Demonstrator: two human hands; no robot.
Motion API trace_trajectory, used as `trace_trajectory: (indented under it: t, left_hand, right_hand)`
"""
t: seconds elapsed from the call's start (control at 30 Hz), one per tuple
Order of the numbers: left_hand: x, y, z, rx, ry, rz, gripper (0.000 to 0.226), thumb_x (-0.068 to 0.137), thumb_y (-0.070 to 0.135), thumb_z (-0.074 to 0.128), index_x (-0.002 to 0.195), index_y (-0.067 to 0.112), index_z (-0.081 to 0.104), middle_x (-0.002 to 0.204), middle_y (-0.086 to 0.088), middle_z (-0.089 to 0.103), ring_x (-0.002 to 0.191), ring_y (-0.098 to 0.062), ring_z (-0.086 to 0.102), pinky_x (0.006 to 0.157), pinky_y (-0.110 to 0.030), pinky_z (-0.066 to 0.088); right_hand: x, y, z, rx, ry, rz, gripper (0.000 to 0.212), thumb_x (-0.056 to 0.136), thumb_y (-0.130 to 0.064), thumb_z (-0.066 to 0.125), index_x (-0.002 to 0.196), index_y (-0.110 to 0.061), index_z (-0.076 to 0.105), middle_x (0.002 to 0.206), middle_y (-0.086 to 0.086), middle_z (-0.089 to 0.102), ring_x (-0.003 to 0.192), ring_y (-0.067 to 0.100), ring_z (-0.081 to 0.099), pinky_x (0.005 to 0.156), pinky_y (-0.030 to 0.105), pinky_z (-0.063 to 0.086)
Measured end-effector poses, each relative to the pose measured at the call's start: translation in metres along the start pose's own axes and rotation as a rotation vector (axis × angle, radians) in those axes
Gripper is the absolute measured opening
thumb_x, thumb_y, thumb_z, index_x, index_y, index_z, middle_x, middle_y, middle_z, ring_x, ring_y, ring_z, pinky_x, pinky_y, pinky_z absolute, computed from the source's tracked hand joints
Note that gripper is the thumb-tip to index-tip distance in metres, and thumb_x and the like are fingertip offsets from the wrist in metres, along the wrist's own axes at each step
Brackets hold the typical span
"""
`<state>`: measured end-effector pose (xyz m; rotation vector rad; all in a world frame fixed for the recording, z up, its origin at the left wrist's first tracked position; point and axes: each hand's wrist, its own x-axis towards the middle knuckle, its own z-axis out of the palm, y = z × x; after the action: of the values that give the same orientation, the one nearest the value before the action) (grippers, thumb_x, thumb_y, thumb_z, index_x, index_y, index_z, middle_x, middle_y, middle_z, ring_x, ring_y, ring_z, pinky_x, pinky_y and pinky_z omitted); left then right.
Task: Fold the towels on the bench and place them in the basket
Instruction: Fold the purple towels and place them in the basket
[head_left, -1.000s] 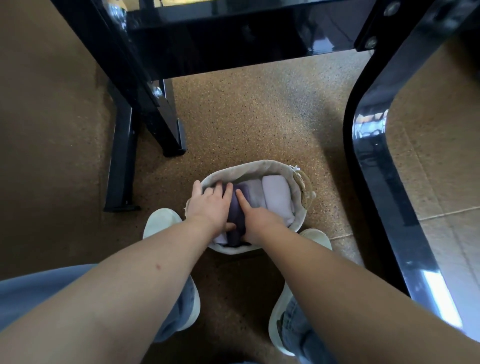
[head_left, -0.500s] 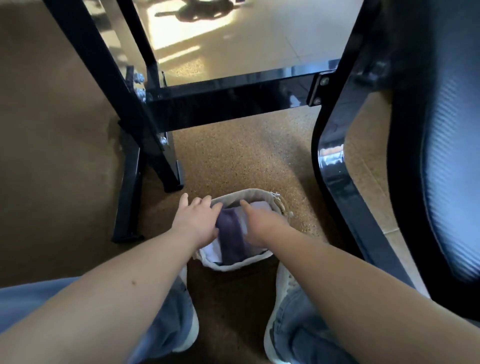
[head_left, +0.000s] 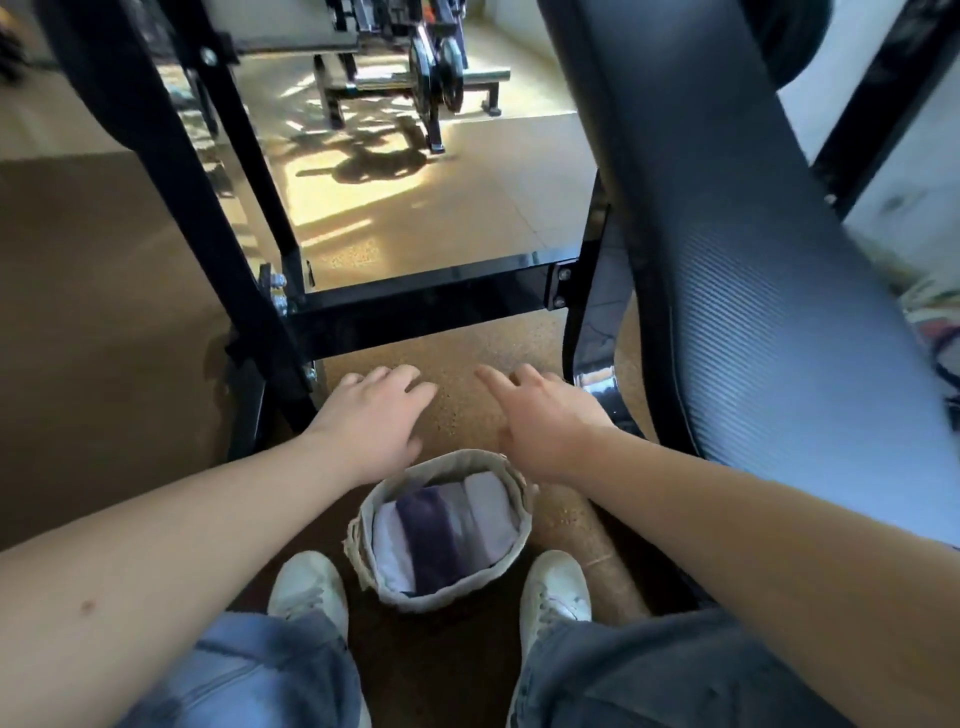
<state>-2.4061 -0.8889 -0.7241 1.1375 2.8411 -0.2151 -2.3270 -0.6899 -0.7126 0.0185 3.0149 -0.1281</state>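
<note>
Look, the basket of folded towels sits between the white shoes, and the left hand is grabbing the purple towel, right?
No. In the head view the left hand holds nothing; the purple towel lies in the basket between the white shoes.

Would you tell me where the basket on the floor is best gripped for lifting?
Grip the basket by its rim at the left and right sides, coming from above: it stands upright with the rim exposed, and folded towels fill the middle.
</note>
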Motion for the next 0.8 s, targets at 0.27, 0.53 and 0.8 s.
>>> trace_trajectory:
  t: [0.27, 0.53, 0.8]
  left_hand:
    - [0.017, 0.045, -0.067, -0.041, 0.214, 0.128, 0.066, 0.092, 0.04, 0.061, 0.152, 0.03, 0.037, 0.153, 0.002, 0.04, 0.135, -0.022, 0.044, 0.111, -0.044, 0.04]
    - [0.043, 0.132, -0.104, -0.134, 0.371, 0.337, 0.055, 0.094, 0.044, 0.057, 0.147, 0.033, 0.044, 0.147, 0.005, 0.047, 0.13, -0.02, 0.049, 0.103, -0.044, 0.046]
    - [0.051, 0.208, -0.11, -0.17, 0.388, 0.513, 0.052, 0.096, 0.048, 0.05, 0.146, 0.035, 0.045, 0.142, 0.008, 0.047, 0.128, -0.017, 0.048, 0.103, -0.042, 0.04]
  right_hand:
    - [-0.062, 0.041, -0.065, -0.021, 0.188, -0.006, 0.066, 0.097, -0.03, 0.051, 0.152, -0.039, 0.017, 0.13, -0.001, 0.051, 0.115, 0.025, 0.055, 0.08, 0.042, 0.055]
    - [-0.139, 0.109, -0.09, -0.103, 0.09, 0.189, 0.063, 0.093, -0.038, 0.051, 0.152, -0.034, 0.027, 0.128, 0.003, 0.052, 0.115, 0.031, 0.058, 0.087, 0.047, 0.055]
    - [-0.204, 0.164, -0.089, -0.08, -0.094, 0.383, 0.064, 0.092, -0.05, 0.058, 0.15, -0.033, 0.038, 0.136, 0.004, 0.054, 0.125, 0.028, 0.054, 0.098, 0.047, 0.05]
